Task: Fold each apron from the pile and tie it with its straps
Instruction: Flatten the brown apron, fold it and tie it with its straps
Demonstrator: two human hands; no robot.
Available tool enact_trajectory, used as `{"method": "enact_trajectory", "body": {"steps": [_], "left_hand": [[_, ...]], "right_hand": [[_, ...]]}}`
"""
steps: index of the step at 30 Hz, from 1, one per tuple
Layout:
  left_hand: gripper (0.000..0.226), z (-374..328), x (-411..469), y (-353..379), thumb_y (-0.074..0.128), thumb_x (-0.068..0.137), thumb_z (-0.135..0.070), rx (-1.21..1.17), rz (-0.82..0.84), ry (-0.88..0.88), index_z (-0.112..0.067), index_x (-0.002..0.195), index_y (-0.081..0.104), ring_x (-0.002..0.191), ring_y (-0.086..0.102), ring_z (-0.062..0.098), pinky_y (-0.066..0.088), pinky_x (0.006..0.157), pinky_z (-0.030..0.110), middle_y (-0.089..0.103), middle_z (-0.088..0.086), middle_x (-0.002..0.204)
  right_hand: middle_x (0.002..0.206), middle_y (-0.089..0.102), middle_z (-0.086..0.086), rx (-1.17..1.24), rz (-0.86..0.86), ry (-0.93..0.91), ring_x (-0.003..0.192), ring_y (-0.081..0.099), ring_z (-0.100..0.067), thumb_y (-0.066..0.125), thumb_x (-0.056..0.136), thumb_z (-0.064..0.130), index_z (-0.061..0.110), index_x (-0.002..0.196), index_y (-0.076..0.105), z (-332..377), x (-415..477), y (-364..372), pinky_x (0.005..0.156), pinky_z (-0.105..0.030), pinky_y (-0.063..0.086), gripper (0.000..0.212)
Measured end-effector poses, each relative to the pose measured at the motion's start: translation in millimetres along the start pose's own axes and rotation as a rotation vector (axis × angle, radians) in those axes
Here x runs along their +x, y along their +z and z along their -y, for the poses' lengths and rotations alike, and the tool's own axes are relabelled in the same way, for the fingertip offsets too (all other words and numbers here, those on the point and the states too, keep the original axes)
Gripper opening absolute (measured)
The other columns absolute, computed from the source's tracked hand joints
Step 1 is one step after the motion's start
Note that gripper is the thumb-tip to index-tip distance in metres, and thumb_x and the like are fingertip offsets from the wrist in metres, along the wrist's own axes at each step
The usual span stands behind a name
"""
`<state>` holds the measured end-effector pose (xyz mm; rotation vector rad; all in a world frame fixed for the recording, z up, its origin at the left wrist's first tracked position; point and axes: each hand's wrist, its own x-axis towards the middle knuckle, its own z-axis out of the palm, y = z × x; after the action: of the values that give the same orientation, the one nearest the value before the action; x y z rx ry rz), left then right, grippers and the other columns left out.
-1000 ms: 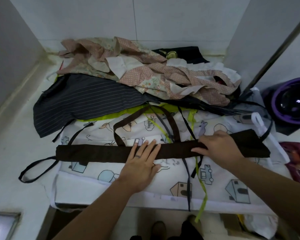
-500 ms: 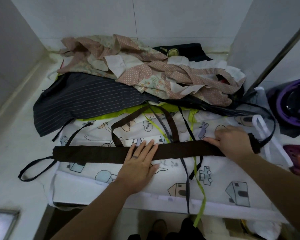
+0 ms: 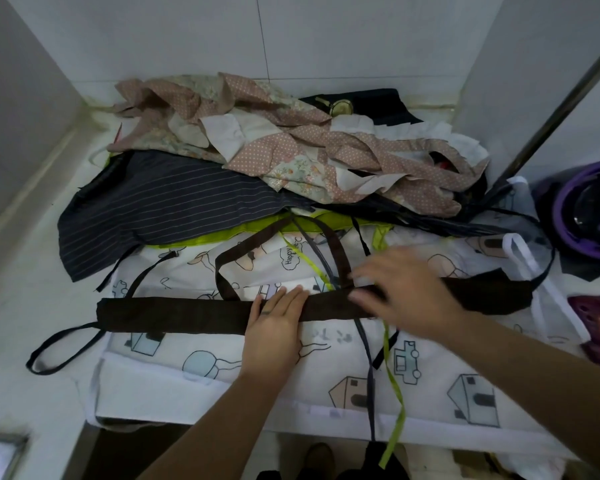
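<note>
Nearest me, the white printed apron hangs over the counter's front edge as the working surface. On it my left hand has stayed where it was: palm down, fingers straight and now drawn closer together. It presses the middle of the brown apron, which lies folded into a long narrow band running left to right.

The change is on the right. Half a second ago my right hand was out at the band's right end; now it has swept back toward the centre. It lies just beside the left hand, flat, fingers extended, gripping nothing that I can make out through the motion blur. The band's right end shows uncovered again.

I judge the lengthwise fold is smoothed and the next fold or roll is due, with the brown neck loop still loose behind.

Farther back, the striped apron and the pink dotted apron wait unfolded in the pile.
</note>
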<state>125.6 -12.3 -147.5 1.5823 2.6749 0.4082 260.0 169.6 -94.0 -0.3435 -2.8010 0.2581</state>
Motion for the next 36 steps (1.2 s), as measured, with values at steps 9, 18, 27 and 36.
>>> {"method": "enact_trajectory", "body": {"steps": [9, 18, 27, 36], "left_hand": [[0.044, -13, 11, -41, 0.046, 0.092, -0.011, -0.253, 0.021, -0.218, -0.031, 0.13, 0.054, 0.101, 0.06, 0.02, 0.044, 0.083, 0.03, 0.067, -0.001, 0.109], [0.021, -34, 74, -198, 0.049, 0.096, -0.018, -0.745, -0.173, -0.264, -0.017, 0.099, 0.07, 0.076, 0.063, 0.014, 0.045, 0.063, 0.025, 0.07, 0.003, 0.087], [0.027, -60, 100, -309, 0.045, 0.097, -0.022, -1.128, -0.382, -0.336, -0.012, 0.085, 0.067, 0.069, 0.062, 0.017, 0.05, 0.063, 0.03, 0.069, 0.005, 0.079], [0.033, -69, 110, -338, 0.045, 0.097, -0.033, -1.492, -0.535, -0.511, -0.013, 0.073, 0.055, 0.068, 0.056, 0.021, 0.045, 0.066, 0.031, 0.055, 0.005, 0.07]], "right_hand": [[0.109, 0.066, -0.008, 0.0, 0.284, -0.054, 0.093, 0.062, -0.029, 0.05, 0.081, -0.004, 0.014, 0.133, 0.05, 47, 33, 26, 0.076, -0.036, 0.048, 0.056], [0.1, 0.065, -0.006, 0.328, 0.029, 0.109, 0.094, 0.06, -0.021, 0.044, 0.084, -0.005, 0.016, 0.122, 0.062, 79, 113, -126, 0.073, -0.028, 0.045, 0.047], [0.101, 0.067, -0.005, 0.294, -0.2, 0.113, 0.09, 0.06, -0.02, 0.049, 0.079, -0.004, 0.018, 0.121, 0.058, 123, 146, -228, 0.077, -0.031, 0.05, 0.048], [0.11, 0.058, -0.007, -0.097, -0.261, 0.054, 0.096, 0.058, -0.03, 0.05, 0.081, -0.002, 0.018, 0.144, 0.028, 145, 142, -244, 0.067, -0.031, 0.04, 0.069]]}}
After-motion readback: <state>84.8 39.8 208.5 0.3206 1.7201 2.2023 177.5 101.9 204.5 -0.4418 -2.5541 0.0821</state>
